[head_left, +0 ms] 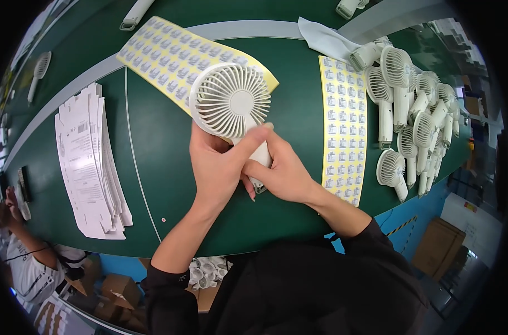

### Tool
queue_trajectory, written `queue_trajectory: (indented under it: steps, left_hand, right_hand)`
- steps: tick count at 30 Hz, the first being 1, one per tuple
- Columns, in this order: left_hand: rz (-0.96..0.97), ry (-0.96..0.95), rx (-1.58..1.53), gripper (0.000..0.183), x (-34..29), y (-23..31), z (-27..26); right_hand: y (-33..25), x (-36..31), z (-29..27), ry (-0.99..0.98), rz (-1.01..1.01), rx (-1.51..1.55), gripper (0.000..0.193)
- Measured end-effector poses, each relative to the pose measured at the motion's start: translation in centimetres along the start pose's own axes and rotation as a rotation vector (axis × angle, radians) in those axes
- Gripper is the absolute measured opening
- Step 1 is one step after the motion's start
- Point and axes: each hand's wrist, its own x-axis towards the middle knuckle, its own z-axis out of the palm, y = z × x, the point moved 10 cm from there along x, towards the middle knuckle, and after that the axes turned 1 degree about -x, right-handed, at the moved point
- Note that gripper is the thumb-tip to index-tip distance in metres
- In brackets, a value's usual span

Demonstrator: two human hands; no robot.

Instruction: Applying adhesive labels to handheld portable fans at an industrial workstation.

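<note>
A white handheld fan (241, 102) is held over the green table, its round grille facing up and away from me. My left hand (212, 164) is closed round the neck and handle from the left, its thumb lying across the handle. From the right, my right hand (282, 167) grips the same handle, with the thumbs of both hands close together. The handle's lower end shows below the fingers. Behind the fan lies a yellow-backed sticker sheet (170, 56), partly covered by the grille. A second sticker sheet (343, 128) lies flat to the right of my hands.
Several white handheld fans (399, 67) are heaped at the right. A stack of flat white printed cartons (81, 162) lies at the left. A white cloth or bag (323, 39) rests at the back. At the far left, another person's hand (11, 209) is visible. Cardboard boxes (441, 248) stand below right.
</note>
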Motion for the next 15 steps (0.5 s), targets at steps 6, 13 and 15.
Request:
queue_trajectory:
  steps: [6,13,15]
  left_hand:
    - [0.2,0.048,0.055,0.074,0.0,1.9,-0.6]
    - [0.357,0.065,0.13,0.071,-0.6,2.5,-0.7]
    - [0.376,0.077,0.119,0.069,-0.7,2.5,-0.9]
  right_hand:
    - [0.5,-0.2,0.0,0.068,0.038,-0.128,0.039]
    - [-0.4,-0.5,-0.3,0.164,-0.06,-0.236,0.036]
    - [-0.8,-0.6,-0.5,0.184,-0.114,-0.3,0.035]
